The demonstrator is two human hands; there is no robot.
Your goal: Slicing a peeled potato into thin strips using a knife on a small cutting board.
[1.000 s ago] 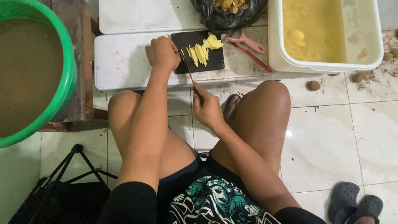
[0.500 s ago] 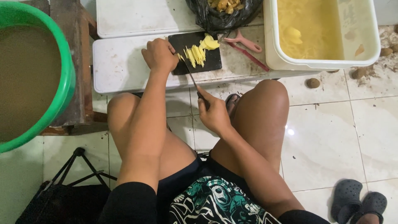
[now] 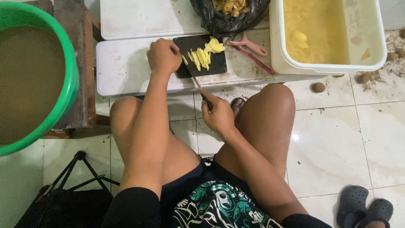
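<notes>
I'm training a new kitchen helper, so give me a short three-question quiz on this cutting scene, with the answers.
1. True or false: the right hand holds the knife.
2. What lies on the black cutting board? A) yellow strips B) red tomatoes C) bread
3. What colour is the big bowl of murky water beside the low table?

Key:
1. True. The blade reaches the board, beside the left hand, which rests at the board's edge.
2. A. The yellow strips lie next to some yellow slices.
3. Green.
</notes>
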